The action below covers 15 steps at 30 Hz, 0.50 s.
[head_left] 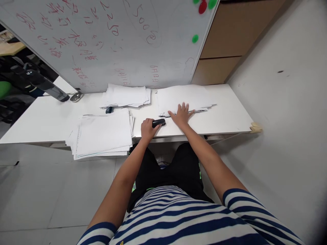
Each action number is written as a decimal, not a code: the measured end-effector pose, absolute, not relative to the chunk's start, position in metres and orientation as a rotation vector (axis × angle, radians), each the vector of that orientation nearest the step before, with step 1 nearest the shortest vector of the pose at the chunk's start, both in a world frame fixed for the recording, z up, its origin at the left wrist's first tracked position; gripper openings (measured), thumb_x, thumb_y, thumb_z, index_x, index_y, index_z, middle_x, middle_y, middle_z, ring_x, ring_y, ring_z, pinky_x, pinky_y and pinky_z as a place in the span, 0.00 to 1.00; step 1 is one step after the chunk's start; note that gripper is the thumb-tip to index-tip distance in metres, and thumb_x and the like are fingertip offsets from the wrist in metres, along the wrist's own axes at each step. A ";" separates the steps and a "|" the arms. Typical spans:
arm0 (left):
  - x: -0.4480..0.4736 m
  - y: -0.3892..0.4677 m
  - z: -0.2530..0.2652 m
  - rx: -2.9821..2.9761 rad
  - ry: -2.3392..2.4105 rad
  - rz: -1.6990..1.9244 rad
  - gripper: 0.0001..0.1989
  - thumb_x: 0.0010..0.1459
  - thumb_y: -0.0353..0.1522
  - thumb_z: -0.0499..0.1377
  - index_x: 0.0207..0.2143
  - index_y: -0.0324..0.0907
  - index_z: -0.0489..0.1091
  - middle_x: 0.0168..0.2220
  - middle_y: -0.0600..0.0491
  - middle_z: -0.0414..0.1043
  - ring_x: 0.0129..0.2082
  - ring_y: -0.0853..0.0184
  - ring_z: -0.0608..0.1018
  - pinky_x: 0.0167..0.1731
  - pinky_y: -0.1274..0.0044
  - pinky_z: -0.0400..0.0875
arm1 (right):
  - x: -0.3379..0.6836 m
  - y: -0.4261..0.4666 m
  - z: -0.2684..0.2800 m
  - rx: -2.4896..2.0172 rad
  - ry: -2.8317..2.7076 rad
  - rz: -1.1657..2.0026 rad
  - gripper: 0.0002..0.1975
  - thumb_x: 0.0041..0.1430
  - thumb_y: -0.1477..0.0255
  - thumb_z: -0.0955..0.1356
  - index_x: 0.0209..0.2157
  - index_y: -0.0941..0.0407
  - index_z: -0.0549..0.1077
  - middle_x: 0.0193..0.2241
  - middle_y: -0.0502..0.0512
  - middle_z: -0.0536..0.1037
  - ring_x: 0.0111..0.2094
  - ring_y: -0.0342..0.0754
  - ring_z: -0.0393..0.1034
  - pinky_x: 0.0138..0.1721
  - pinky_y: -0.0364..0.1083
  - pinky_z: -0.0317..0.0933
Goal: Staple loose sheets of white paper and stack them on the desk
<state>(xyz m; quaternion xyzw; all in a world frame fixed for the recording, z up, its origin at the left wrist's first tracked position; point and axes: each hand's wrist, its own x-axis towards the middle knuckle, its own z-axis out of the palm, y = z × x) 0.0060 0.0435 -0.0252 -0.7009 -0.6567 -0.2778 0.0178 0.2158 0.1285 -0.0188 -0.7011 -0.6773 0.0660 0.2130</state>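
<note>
My left hand (147,129) is closed around a black stapler (158,123) just above the front part of the white desk. With fingers spread, my right hand (181,115) lies on the near edge of a stack of white paper (184,97) at the right. Another paper stack (127,95) sits behind and to the left of the stapler. A larger, fanned pile of sheets (103,132) is left of my left hand and hangs over the desk's front edge. Between these two left piles a small dark object (109,110) shows, too small to name.
The narrow white desk (227,115) runs along a whiteboard (102,41) with red writing and round magnets. A dark bottle (55,90) and a computer mouse (76,97) stand at the left end. A wall (286,102) closes off the right, with brown boxes (219,69) behind.
</note>
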 end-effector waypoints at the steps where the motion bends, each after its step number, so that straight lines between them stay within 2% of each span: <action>1: 0.006 0.043 -0.025 -2.176 -2.043 -0.864 0.19 0.56 0.47 0.64 0.42 0.44 0.69 0.41 0.46 0.73 0.42 0.57 0.74 0.41 0.70 0.66 | 0.214 0.129 -0.019 -1.949 -1.874 0.172 0.40 0.62 0.44 0.59 0.64 0.59 0.59 0.70 0.70 0.49 0.71 0.69 0.34 0.61 0.79 0.23; 9: 0.007 0.044 -0.026 -2.180 -2.053 -0.881 0.19 0.56 0.47 0.64 0.42 0.44 0.69 0.41 0.46 0.73 0.42 0.56 0.74 0.41 0.68 0.66 | 0.215 0.127 -0.022 -1.900 -1.867 0.071 0.34 0.67 0.49 0.54 0.63 0.57 0.63 0.69 0.68 0.54 0.70 0.67 0.40 0.63 0.77 0.26; 15: 0.006 0.045 -0.026 -2.180 -2.041 -0.877 0.20 0.57 0.48 0.63 0.42 0.44 0.69 0.41 0.46 0.73 0.42 0.56 0.74 0.41 0.69 0.65 | 0.214 0.124 -0.016 -1.896 -1.835 0.038 0.28 0.72 0.58 0.51 0.62 0.55 0.65 0.68 0.66 0.58 0.70 0.64 0.44 0.64 0.76 0.26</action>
